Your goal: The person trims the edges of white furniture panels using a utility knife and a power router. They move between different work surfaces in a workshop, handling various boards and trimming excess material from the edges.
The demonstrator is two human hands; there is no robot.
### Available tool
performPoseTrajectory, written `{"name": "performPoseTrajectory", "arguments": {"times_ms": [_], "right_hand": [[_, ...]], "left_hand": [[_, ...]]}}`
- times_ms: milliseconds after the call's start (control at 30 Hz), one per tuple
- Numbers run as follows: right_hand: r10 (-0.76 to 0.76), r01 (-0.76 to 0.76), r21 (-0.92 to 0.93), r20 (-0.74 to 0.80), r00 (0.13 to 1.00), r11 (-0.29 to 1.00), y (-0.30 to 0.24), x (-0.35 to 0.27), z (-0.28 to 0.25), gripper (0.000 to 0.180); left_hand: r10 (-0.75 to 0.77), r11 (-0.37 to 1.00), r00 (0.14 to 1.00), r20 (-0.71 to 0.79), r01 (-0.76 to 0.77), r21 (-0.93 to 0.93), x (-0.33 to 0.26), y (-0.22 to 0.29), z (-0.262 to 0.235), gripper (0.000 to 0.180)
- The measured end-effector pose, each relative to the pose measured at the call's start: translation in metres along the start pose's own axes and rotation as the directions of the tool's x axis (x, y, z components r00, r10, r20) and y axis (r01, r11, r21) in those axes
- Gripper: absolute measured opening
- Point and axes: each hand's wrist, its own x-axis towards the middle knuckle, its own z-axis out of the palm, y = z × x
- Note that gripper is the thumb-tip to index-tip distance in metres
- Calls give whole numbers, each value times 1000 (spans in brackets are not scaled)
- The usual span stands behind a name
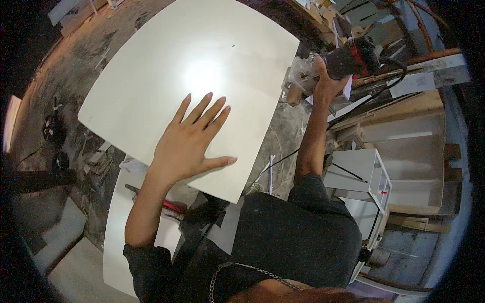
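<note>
View from the head camera, read left to right. At the far left I see a dusty workshop floor (pixel 65 76) strewn with scraps and a dark cable. Beside it a second pale panel (pixel 113 222) lies low, partly under the main work. The large white board (pixel 202 65) fills the centre, lying flat and tilted away to the upper right, its glossy face catching a bright glare. My left hand (pixel 189 144) rests palm down on the board's near part, fingers spread apart and flat, gripping nothing. The near corner of the board sits just right of that hand's thumb. To the right, past the board's right edge, my right hand (pixel 326 83) is clamped around a power tool (pixel 353 58) with a red and black body, held just beside the board's edge; whether the tool touches the board I cannot tell. Its black cord (pixel 389 83) trails off right. Lower right stands an open white box frame (pixel 366 174), a thin dark rod lying across it. Wooden planks (pixel 404 108) and offcuts crowd the right side.
</note>
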Motion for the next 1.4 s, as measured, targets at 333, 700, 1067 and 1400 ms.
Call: {"name": "performPoseTrajectory", "arguments": {"times_ms": [333, 700, 1067, 1400], "right_hand": [[-15, 14, 40, 16, 1000, 999, -29, -52, 2, 92], [-34, 36, -27, 84, 996, 999, -81, -91, -8, 84], [-37, 37, -4, 88, 995, 999, -91, -117, -19, 88], [-65, 71, -72, 83, 994, 995, -112, -131, -21, 85]], "left_hand": [[28, 999, 996, -85, -26, 32, 9, -4, 15, 95], [66, 997, 982, -177, -56, 56, 24, -10, 19, 92], [86, 996, 977, -193, -79, 43, 31, -12, 30, 83], [71, 997, 971, -230, -67, 28, 40, -12, 39, 76]]}}
